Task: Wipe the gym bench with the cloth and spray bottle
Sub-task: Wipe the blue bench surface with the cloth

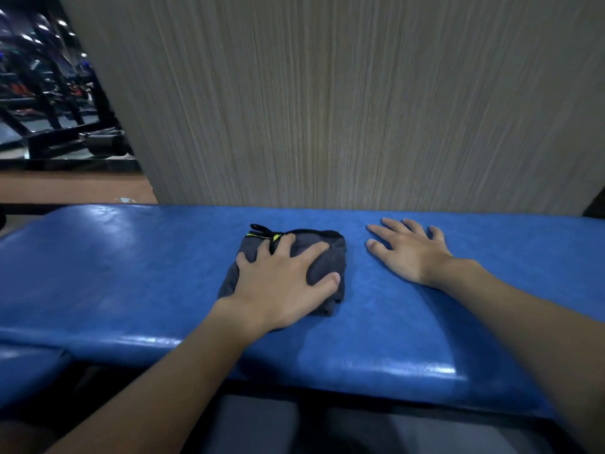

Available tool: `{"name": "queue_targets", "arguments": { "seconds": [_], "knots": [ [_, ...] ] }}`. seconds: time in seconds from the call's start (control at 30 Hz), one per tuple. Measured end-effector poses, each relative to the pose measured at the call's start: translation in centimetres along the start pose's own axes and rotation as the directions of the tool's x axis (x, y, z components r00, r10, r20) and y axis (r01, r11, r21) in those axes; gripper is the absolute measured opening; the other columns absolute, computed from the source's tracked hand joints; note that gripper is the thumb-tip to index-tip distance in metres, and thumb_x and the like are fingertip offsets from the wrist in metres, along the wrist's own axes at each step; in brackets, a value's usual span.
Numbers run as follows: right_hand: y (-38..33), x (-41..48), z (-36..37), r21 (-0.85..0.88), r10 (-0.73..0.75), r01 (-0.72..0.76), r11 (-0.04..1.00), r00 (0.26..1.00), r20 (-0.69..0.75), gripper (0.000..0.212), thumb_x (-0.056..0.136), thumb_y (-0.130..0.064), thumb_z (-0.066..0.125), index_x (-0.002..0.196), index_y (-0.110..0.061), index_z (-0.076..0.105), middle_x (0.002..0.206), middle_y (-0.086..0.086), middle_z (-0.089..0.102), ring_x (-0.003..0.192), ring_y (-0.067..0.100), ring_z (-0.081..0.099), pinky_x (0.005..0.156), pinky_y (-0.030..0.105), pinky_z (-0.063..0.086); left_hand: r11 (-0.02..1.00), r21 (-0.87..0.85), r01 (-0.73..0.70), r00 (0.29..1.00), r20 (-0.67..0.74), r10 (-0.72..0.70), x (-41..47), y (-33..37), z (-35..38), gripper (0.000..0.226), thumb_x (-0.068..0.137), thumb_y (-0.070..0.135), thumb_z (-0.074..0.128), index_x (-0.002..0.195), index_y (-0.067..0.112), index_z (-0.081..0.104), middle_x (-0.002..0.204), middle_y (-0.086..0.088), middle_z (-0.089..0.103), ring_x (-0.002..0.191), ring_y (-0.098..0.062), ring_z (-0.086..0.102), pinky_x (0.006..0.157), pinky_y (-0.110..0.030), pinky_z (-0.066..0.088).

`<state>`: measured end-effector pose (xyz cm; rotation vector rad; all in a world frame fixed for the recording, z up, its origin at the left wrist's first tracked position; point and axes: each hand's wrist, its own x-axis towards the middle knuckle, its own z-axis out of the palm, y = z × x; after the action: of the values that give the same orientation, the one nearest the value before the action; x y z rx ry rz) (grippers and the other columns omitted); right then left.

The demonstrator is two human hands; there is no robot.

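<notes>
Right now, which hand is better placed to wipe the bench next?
Probably the left hand: it presses flat on the cloth, with bare bench beside it. The right hand rests flat on the bench, apart from the cloth.

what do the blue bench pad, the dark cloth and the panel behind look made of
Blue padded bench top: seemingly vinyl or faux leather, glossy, with glare streaks and faint mottled grain. Folded dark grey cloth: soft matte fabric, perhaps microfibre; it bunches under the left hand. Grey-beige wall panel: likely wood-grain laminate, from fine vertical streaks.
</notes>
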<state>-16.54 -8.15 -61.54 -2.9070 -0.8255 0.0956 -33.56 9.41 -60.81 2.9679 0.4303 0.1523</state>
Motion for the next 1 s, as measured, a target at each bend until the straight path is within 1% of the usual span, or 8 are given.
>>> {"name": "queue_targets", "arguments": {
  "seconds": [0.1, 0.2, 0.3, 0.37, 0.43, 0.57, 0.83, 1.0],
  "knots": [
    [-0.4, -0.4, -0.5, -0.029, 0.001, 0.000, 1.000, 1.000, 0.020, 0.057, 0.099, -0.062, 0.016, 0.153, -0.044, 0.021, 0.165, -0.011, 0.012, 0.151, 0.023, 0.007, 0.117, 0.057, 0.004, 1.000, 0.022, 0.003, 1.000, 0.012, -0.004, -4.0, 0.1, -0.2, 0.065, 0.084, 0.081, 0.023, 0.146, 0.061, 0.013, 0.167, 0.003, 0.010, 0.152, -0.031, 0.011, 0.116, -0.065, 0.010],
    [-1.2, -0.1, -1.5, -0.132, -0.022, 0.025, 0.991, 0.999, 0.025, 0.054, 0.101, -0.057, 0.019, 0.150, -0.038, 0.029, 0.163, -0.007, 0.019, 0.149, 0.025, 0.014, 0.114, 0.061, 0.006, 0.999, 0.037, 0.006, 1.000, 0.023, -0.007, -6.6, 0.0, -0.1, 0.070, 0.079, 0.082, 0.018, 0.145, 0.063, 0.006, 0.168, 0.007, 0.004, 0.153, -0.030, 0.005, 0.117, -0.067, 0.006],
    [-2.2, 0.6, -1.9, -0.060, -0.055, 0.055, 0.997, 0.998, -0.002, 0.056, 0.101, -0.058, 0.024, 0.153, -0.038, 0.025, 0.165, -0.009, 0.014, 0.151, 0.022, 0.008, 0.115, 0.060, 0.004, 1.000, 0.021, 0.019, 0.999, 0.043, -0.020, -6.3, -0.2, -0.2, 0.067, 0.082, 0.084, 0.021, 0.144, 0.064, 0.006, 0.167, 0.008, 0.004, 0.152, -0.031, 0.004, 0.115, -0.068, 0.006],
    [-2.8, 1.1, -1.5, -0.014, -0.057, 0.057, 0.998, 0.998, 0.004, 0.058, 0.100, -0.061, 0.023, 0.154, -0.041, 0.019, 0.165, -0.012, 0.009, 0.152, 0.021, 0.004, 0.116, 0.058, 0.002, 1.000, 0.021, 0.015, 0.999, 0.042, -0.016, -4.8, -0.3, -0.2, 0.067, 0.079, 0.084, 0.021, 0.142, 0.065, 0.009, 0.166, 0.008, 0.009, 0.151, -0.031, 0.008, 0.114, -0.070, 0.009],
    [-3.0, 1.4, -0.5, -0.024, -0.055, 0.056, 0.998, 0.998, 0.043, 0.059, 0.099, -0.063, 0.020, 0.154, -0.044, 0.017, 0.165, -0.013, 0.007, 0.152, 0.020, 0.002, 0.117, 0.057, 0.002, 1.000, 0.012, 0.006, 0.999, 0.049, -0.006, -3.0, -0.8, -0.2, 0.065, 0.080, 0.083, 0.023, 0.141, 0.065, 0.012, 0.163, 0.008, 0.013, 0.150, -0.032, 0.012, 0.112, -0.070, 0.011],
    [-2.9, 1.8, 0.5, -0.045, -0.057, 0.057, 0.997, 0.998, 0.018, 0.059, 0.099, -0.062, 0.016, 0.155, -0.042, 0.015, 0.165, -0.014, 0.005, 0.152, 0.020, 0.001, 0.118, 0.055, 0.001, 1.000, 0.003, 0.009, 0.999, 0.037, -0.009, 2.1, -2.0, -0.1, 0.061, 0.084, 0.081, 0.027, 0.141, 0.063, 0.017, 0.161, 0.007, 0.018, 0.147, -0.035, 0.018, 0.111, -0.070, 0.015],
    [-2.8, 2.0, 1.0, -0.068, -0.066, 0.066, 0.995, 0.998, 0.004, 0.059, 0.097, -0.061, 0.011, 0.154, -0.043, 0.012, 0.165, -0.013, 0.003, 0.152, 0.018, -0.001, 0.118, 0.054, 0.000, 0.998, -0.025, 0.054, 0.996, 0.069, -0.052, 13.5, -2.7, 0.0, 0.060, 0.086, 0.081, 0.028, 0.142, 0.060, 0.024, 0.158, 0.000, 0.024, 0.143, -0.044, 0.022, 0.106, -0.078, 0.013],
    [-2.6, 2.0, 1.0, -0.056, -0.063, 0.063, 0.996, 0.998, 0.000, 0.060, 0.097, -0.062, 0.011, 0.154, -0.044, 0.013, 0.165, -0.014, 0.004, 0.151, 0.017, -0.001, 0.118, 0.053, 0.000, 0.998, -0.040, 0.052, 0.997, 0.063, -0.050, 15.1, -2.9, 0.2, 0.055, 0.087, 0.079, 0.028, 0.139, 0.060, 0.027, 0.154, -0.002, 0.026, 0.140, -0.046, 0.025, 0.106, -0.078, 0.014]
  ]
}}
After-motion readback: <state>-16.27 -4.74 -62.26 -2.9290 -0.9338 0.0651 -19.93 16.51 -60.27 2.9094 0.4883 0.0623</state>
